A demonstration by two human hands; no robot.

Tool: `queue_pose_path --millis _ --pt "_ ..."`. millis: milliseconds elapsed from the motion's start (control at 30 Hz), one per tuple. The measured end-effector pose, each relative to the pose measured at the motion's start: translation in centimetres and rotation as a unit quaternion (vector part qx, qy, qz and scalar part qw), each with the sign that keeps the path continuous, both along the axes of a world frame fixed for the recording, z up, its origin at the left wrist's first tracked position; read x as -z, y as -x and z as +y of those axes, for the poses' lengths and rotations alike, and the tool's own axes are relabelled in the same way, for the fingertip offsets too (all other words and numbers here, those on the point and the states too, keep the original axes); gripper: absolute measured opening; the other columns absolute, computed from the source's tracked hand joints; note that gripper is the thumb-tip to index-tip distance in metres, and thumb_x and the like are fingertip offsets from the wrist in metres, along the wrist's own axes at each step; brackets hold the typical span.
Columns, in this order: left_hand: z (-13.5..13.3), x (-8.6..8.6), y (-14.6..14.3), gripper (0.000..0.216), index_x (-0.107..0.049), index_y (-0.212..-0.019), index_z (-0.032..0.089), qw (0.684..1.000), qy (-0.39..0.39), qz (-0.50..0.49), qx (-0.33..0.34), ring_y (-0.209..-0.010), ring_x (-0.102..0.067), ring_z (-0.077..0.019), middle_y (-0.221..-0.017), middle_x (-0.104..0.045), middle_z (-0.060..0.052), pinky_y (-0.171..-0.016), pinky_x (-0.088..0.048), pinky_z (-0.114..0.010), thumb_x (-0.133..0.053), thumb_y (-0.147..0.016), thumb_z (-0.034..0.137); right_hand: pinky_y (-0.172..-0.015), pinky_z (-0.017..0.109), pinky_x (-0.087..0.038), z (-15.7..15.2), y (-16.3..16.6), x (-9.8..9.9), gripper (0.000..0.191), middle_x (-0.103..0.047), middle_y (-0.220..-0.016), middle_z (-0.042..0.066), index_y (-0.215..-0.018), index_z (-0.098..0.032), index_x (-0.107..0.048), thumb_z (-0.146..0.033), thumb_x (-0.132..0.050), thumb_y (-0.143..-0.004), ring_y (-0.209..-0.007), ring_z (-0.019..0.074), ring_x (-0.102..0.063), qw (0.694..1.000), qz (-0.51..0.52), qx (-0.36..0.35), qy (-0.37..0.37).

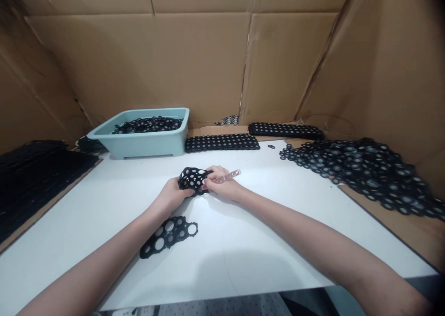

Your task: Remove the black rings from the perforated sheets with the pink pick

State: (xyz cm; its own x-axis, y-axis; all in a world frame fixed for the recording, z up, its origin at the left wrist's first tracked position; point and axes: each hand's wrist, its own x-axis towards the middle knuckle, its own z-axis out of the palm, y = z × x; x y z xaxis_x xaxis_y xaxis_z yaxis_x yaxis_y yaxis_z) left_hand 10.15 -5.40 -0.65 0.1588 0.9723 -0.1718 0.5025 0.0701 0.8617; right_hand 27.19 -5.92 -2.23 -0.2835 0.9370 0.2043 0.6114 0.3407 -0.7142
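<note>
Near the middle of the white table, my left hand (172, 194) grips the left side of a black sheet with many round holes (192, 179), which is bunched and raised off the surface. My right hand (222, 183) is closed at its right edge, its fingers around a slim clear tool with reddish marks (229, 176), perhaps a pen-like handle. The tool's tip is hidden by the fingers and the sheet. Below my left wrist, a smaller black piece with larger holes (170, 235) lies flat, partly covered by my forearm.
A pale blue basin (149, 144) holds black ring pieces. Beside it lie two flat holed black strips (222, 143). A large heap of black rings (365, 167) spreads at the right. Dark stacked sheets (34, 177) sit at the left. Cardboard walls (146, 56) enclose the table.
</note>
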Motion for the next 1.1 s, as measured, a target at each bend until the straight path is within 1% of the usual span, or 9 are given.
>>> queue_pose_path --millis 200,367,500,600,700,800,900,1000,1100 --pt "-0.2 -0.6 0.0 0.027 -0.059 -0.079 0.012 0.999 0.029 -0.023 -0.002 -0.069 -0.059 -0.0191 -0.076 -0.066 -0.004 -0.061 -0.043 -0.027 -0.062 -0.055 0.024 -0.087 0.029 -0.034 0.2 -0.2 0.3 0.027 -0.052 -0.09 0.002 -0.057 -0.02 -0.059 -0.018 -0.04 -0.076 -0.099 0.0185 -0.042 1.0 0.022 -0.011 0.001" --pt "0.0 -0.1 0.0 0.025 -0.059 -0.077 0.012 1.0 0.01 -0.016 -0.024 -0.066 -0.059 -0.019 -0.073 -0.065 -0.004 -0.059 -0.043 -0.027 -0.062 -0.055 0.025 -0.087 0.029 -0.033 0.1 -0.2 0.1 0.027 -0.054 -0.092 0.002 -0.058 -0.019 -0.058 -0.022 -0.04 -0.078 -0.101 0.0188 -0.042 0.999 0.03 -0.019 0.0" --pt "0.1 0.5 0.0 0.026 -0.058 -0.079 0.012 0.999 -0.012 -0.029 -0.027 -0.07 -0.059 -0.0197 -0.078 -0.066 -0.006 -0.062 -0.044 -0.028 -0.062 -0.056 0.024 -0.087 0.029 -0.033 0.1 -0.1 0.3 0.029 -0.054 -0.094 0.002 -0.057 -0.019 -0.056 -0.023 -0.04 -0.079 -0.102 0.0184 -0.041 0.999 0.021 -0.023 -0.004" --pt "-0.1 0.9 0.0 0.026 -0.057 -0.082 0.012 0.999 -0.029 -0.014 -0.021 -0.072 -0.059 -0.0212 -0.08 -0.066 -0.007 -0.063 -0.044 -0.029 -0.06 -0.058 0.025 -0.085 0.03 -0.031 -0.1 0.5 0.4 0.026 -0.052 -0.094 0.002 -0.057 -0.019 -0.053 -0.024 -0.04 -0.079 -0.098 0.018 -0.041 0.999 -0.008 0.027 -0.03" --pt "-0.3 1.2 0.1 0.024 -0.057 -0.08 0.013 0.998 -0.053 0.02 -0.012 -0.073 -0.059 -0.0223 -0.078 -0.065 -0.006 -0.062 -0.043 -0.03 -0.058 -0.059 0.025 -0.082 0.032 -0.031 -0.5 1.3 0.5 0.024 -0.051 -0.087 0.002 -0.053 -0.018 -0.044 -0.022 -0.043 -0.076 -0.089 0.0172 -0.041 0.993 -0.061 0.089 -0.052" --pt "-0.6 1.1 0.1 0.024 -0.057 -0.079 0.013 0.997 -0.07 0.028 -0.001 -0.073 -0.059 -0.0226 -0.077 -0.065 -0.006 -0.062 -0.043 -0.03 -0.058 -0.06 0.027 -0.081 0.032 -0.03 -0.6 1.8 0.5 0.024 -0.049 -0.081 0.001 -0.051 -0.017 -0.037 -0.019 -0.044 -0.074 -0.085 0.0162 -0.041 0.987 -0.096 0.103 -0.075" --pt "-0.6 0.6 0.1 0.023 -0.057 -0.078 0.013 0.998 -0.059 0.017 -0.004 -0.072 -0.059 -0.022 -0.075 -0.065 -0.005 -0.062 -0.043 -0.029 -0.059 -0.059 0.026 -0.081 0.033 -0.029 -0.4 1.6 0.7 0.026 -0.049 -0.081 0.001 -0.051 -0.017 -0.038 -0.023 -0.044 -0.076 -0.087 0.0168 -0.04 0.988 -0.085 0.089 -0.092" --pt "-0.5 0.0 0.1 0.024 -0.058 -0.078 0.013 1.0 -0.021 0.008 -0.009 -0.071 -0.059 -0.0211 -0.076 -0.065 -0.004 -0.063 -0.044 -0.029 -0.059 -0.058 0.024 -0.079 0.031 -0.031 -0.1 1.1 0.9 0.026 -0.05 -0.081 0.0 -0.052 -0.018 -0.044 -0.025 -0.043 -0.077 -0.088 0.0166 -0.041 0.996 -0.037 0.054 -0.067" --pt "-0.1 -0.3 0.2 0.028 -0.058 -0.082 0.012 1.0 -0.002 0.013 0.008 -0.072 -0.059 -0.0218 -0.078 -0.065 -0.005 -0.063 -0.044 -0.03 -0.059 -0.057 0.025 -0.078 0.029 -0.032 0.2 0.8 1.0 0.027 -0.051 -0.081 0.0 -0.05 -0.018 -0.048 -0.027 -0.043 -0.076 -0.089 0.0167 -0.042 0.998 -0.011 0.04 -0.052"
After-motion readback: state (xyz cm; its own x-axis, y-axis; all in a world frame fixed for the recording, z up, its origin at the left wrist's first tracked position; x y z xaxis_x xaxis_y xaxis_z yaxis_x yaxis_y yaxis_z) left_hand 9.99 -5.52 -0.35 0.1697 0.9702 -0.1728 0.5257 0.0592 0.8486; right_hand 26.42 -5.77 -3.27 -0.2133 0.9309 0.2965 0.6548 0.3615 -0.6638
